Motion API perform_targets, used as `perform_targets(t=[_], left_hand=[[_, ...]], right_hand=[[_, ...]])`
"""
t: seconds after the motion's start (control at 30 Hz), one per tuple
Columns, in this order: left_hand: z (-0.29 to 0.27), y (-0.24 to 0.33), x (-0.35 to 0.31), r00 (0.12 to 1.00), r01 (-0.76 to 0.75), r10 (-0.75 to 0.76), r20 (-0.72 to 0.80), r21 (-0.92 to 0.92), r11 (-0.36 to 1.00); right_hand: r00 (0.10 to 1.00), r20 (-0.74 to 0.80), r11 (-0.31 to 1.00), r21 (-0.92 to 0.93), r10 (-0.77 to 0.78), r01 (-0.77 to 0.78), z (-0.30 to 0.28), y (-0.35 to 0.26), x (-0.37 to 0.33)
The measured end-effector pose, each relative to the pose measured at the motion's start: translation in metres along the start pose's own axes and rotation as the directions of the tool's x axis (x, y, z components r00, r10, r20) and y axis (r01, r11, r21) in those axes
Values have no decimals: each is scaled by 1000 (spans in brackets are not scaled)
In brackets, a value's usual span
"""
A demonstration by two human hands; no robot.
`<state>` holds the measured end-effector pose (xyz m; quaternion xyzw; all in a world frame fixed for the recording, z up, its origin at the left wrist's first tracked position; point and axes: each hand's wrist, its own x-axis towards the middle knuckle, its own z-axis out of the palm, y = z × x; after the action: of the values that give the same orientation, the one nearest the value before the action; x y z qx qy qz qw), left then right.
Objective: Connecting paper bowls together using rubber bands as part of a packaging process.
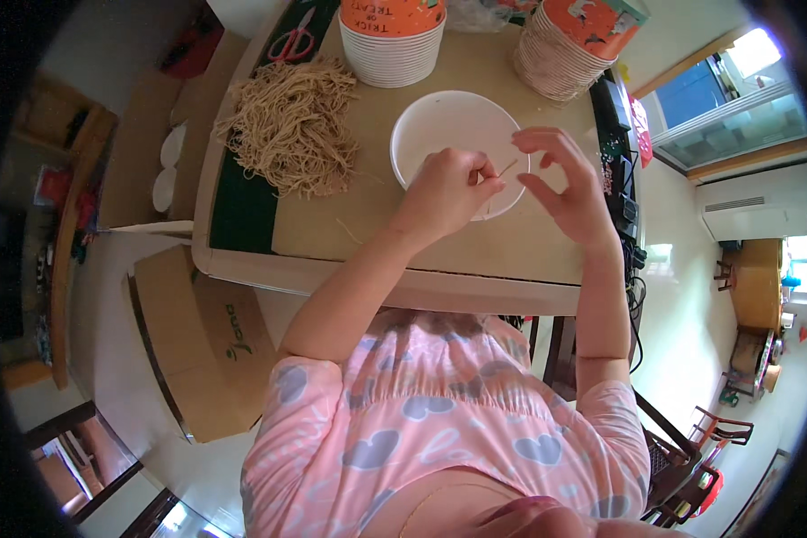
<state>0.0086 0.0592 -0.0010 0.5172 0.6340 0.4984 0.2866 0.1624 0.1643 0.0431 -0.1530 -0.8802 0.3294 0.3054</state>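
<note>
My left hand (455,189) is over the near part of a round white paper bucket (430,121), pinching a short piece of thin beige cord (509,168) between thumb and finger. The cord's tip pokes out toward my right hand (565,184). That hand is beside the bucket's right rim, thumb and fingers curved and apart, with nothing visible between them. To the left lies a large tangled heap of beige cords (293,125). The bucket's lower rim is partly hidden by my left hand.
Stacks of orange-and-white paper buckets stand at the back middle (392,49) and back right (569,49). Red-handled scissors (292,43) lie behind the cord heap. Black power adapters (620,170) line the table's right edge. A cardboard box (202,345) stands on the floor at left.
</note>
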Motion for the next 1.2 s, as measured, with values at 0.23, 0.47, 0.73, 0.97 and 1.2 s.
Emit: perform_targets(t=[0.23,0.47,0.73,0.97,1.2], left_hand=[[-3,0,0,998,33,-30,62,-54,998],[-4,4,-1,996,46,-43,78,-37,998],[-32,12,-11,933,-345,323,160,133,929],[-34,7,-5,780,-623,529,334,499,602],[-35,19,-5,803,-596,533,267,338,728]], right_hand=[[980,196,991,-124,-30,55,-7,1,8],[985,161,989,-143,54,-30,0,1,0],[990,30,988,-67,139,-137,24,17,-12],[972,73,975,9,222,-223,32,15,-13],[962,61,964,-20,265,-264,30,13,-12]])
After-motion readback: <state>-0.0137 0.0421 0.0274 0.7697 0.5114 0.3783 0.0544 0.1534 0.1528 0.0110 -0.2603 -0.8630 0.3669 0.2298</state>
